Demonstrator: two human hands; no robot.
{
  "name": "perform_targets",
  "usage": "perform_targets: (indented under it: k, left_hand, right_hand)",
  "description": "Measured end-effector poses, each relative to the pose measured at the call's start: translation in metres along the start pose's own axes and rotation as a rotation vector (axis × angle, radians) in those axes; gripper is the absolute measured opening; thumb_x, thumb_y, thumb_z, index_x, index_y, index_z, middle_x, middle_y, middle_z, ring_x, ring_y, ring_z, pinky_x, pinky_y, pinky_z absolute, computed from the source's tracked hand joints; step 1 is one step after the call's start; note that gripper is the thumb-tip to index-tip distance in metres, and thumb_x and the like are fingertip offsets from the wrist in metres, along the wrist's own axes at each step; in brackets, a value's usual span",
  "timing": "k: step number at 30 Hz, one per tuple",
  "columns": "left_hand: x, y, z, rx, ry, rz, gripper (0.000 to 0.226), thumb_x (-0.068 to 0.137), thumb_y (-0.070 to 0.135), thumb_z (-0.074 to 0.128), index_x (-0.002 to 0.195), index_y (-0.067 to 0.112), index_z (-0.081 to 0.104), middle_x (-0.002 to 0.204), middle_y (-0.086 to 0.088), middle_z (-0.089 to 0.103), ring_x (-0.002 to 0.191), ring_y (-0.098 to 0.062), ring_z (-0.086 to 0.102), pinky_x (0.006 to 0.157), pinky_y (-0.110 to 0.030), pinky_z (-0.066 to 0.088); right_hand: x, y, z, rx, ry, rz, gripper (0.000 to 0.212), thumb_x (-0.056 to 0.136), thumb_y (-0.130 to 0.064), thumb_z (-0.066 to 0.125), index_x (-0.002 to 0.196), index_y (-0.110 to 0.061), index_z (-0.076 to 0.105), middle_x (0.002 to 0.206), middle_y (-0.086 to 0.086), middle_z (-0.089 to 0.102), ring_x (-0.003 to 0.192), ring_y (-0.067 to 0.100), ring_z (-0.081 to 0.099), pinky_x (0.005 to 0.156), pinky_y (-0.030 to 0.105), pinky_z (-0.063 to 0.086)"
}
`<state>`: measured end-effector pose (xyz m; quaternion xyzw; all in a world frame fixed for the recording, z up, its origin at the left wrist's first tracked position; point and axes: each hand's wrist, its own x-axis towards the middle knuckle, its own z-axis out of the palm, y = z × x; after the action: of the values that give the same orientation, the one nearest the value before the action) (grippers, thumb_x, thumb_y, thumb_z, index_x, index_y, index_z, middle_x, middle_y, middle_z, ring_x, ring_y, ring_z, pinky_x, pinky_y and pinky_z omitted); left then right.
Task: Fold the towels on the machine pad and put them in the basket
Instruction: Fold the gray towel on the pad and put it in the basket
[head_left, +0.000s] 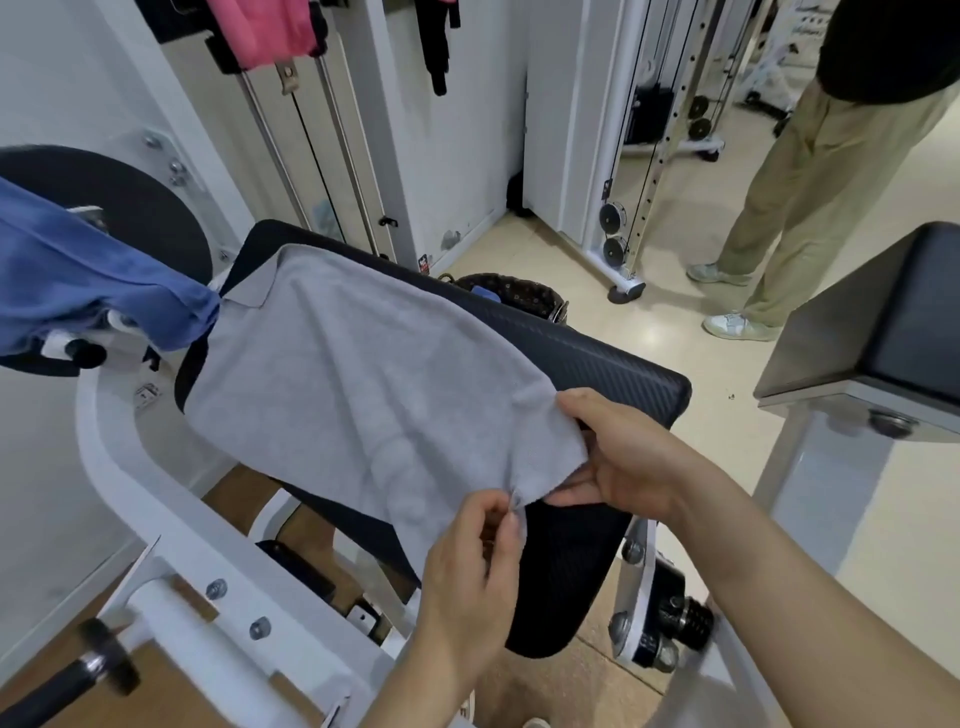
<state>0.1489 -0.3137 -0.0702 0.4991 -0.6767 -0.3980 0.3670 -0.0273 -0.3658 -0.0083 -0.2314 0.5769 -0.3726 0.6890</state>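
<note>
A grey towel (358, 379) lies spread over the black machine pad (618, 364), with one far corner turned back. My right hand (618, 457) grips the towel's near right corner at the pad's edge. My left hand (478, 551) pinches the near edge just beside it. A blue towel (98, 280) hangs over the machine arm at the left. Behind the pad, a dark woven basket (524, 293) stands on the floor with something blue in it.
White machine frame (171, 525) runs below and left of the pad. A pink cloth (265, 28) hangs at the top. A second padded bench (883, 332) sits at the right. A person in khaki trousers (810, 192) stands on the floor beyond it.
</note>
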Motion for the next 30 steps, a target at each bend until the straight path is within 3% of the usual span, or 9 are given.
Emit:
perform_targets:
  k: [4,7,10,13,15,19,24,26,30]
  left_hand:
    - [0.0,-0.001,0.001,0.02,-0.001,-0.009,0.011,0.095,0.032,0.042,0.094,0.036,0.052,0.092,0.017,0.059,0.078,-0.01,0.056,0.061,-0.019,0.044]
    - [0.004,-0.001,0.004,0.058,-0.021,-0.009,0.023,0.099,0.019,0.048,0.094,0.041,0.052,0.098,0.023,0.058,0.088,-0.003,0.057,0.069,-0.011,0.043]
    - [0.009,0.0,0.009,0.126,-0.07,0.08,0.023,0.098,0.018,0.052,0.098,0.04,0.06,0.102,0.022,0.059,0.095,0.001,0.057,0.075,-0.008,0.042]
    - [0.016,-0.005,0.017,0.203,-0.128,0.179,0.019,0.096,0.032,0.05,0.107,0.029,0.066,0.09,0.021,0.059,0.089,0.004,0.056,0.075,-0.006,0.041]
    - [0.021,-0.01,0.024,0.272,-0.186,0.23,0.025,0.096,0.037,0.046,0.109,0.027,0.064,0.093,0.021,0.057,0.088,0.003,0.055,0.076,-0.005,0.039]
    - [0.023,-0.021,0.036,0.408,-0.301,0.281,0.032,0.098,0.04,0.04,0.117,0.025,0.061,0.102,0.015,0.056,0.088,-0.002,0.055,0.074,-0.013,0.043]
    - [0.021,-0.027,0.036,0.448,-0.375,0.274,0.033,0.096,0.033,0.047,0.128,0.029,0.049,0.114,0.013,0.052,0.098,-0.006,0.054,0.083,-0.024,0.047]
    - [0.017,-0.027,0.034,0.462,-0.382,0.261,0.032,0.093,0.026,0.049,0.124,0.027,0.047,0.112,0.012,0.051,0.096,-0.007,0.052,0.082,-0.024,0.045]
    - [0.005,-0.025,0.031,0.536,-0.381,0.184,0.01,0.088,0.027,0.045,0.097,0.028,0.041,0.089,0.017,0.04,0.073,-0.01,0.042,0.066,-0.023,0.03]
  right_hand:
    - [0.009,-0.007,-0.008,-0.034,0.105,-0.173,0.013,0.095,-0.025,0.058,0.086,-0.016,0.062,0.081,0.005,0.062,0.069,0.017,0.06,0.068,0.031,0.053]
    - [0.011,-0.02,-0.011,-0.225,0.28,-0.431,0.012,0.087,-0.012,0.066,0.076,-0.014,0.068,0.072,-0.001,0.062,0.064,0.008,0.056,0.066,0.02,0.049]
    - [0.01,-0.033,-0.016,-0.365,0.501,-0.716,0.022,0.079,-0.001,0.068,0.085,-0.022,0.068,0.079,-0.006,0.063,0.065,0.008,0.055,0.063,0.019,0.048]
    - [0.009,-0.034,-0.032,-0.422,0.545,-0.69,0.045,0.077,0.0,0.065,0.11,-0.03,0.065,0.096,-0.012,0.06,0.069,0.009,0.056,0.063,0.023,0.049]
    - [0.012,-0.035,-0.046,-0.501,0.539,-0.596,0.052,0.076,0.001,0.064,0.117,-0.031,0.062,0.102,-0.009,0.062,0.072,0.013,0.056,0.068,0.029,0.052]
    - [0.013,-0.043,-0.06,-0.382,0.438,-0.518,0.043,0.075,0.011,0.06,0.098,-0.024,0.07,0.091,0.001,0.069,0.071,0.014,0.056,0.06,0.023,0.045]
    - [0.014,-0.044,-0.066,-0.298,0.377,-0.529,0.027,0.078,0.004,0.07,0.096,-0.016,0.071,0.085,0.005,0.069,0.068,0.012,0.057,0.057,0.017,0.042]
    - [0.014,-0.046,-0.067,-0.361,0.468,-0.584,0.026,0.08,0.004,0.067,0.093,-0.019,0.07,0.081,0.002,0.068,0.064,0.01,0.056,0.052,0.015,0.041]
    - [0.016,-0.045,-0.068,-0.49,0.65,-0.73,0.033,0.08,0.005,0.058,0.092,-0.024,0.068,0.078,-0.007,0.067,0.071,0.008,0.06,0.067,0.021,0.048]
